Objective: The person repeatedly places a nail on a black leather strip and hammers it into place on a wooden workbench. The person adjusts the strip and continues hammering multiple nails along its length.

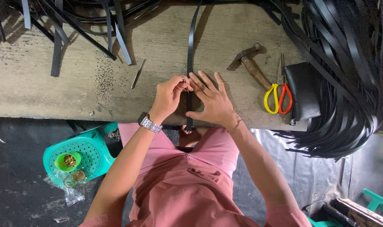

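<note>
Black strap point(190, 63) stretched flat along the wooden tabletop point(40, 88). Right hand point(212, 101) spread, pinning it down. Left hand point(168, 96) pinching a small metal piece point(183, 78) at the strap's edge. Probably light, springy, slick: best pressed flat near the work point.

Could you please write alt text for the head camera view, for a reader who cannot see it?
Seen from above, a person's right hand presses a black strap flat on a worn wooden bench, while the left hand pinches a small metal piece at the strap. A hammer, scissors and a black pouch lie to the right.
</note>
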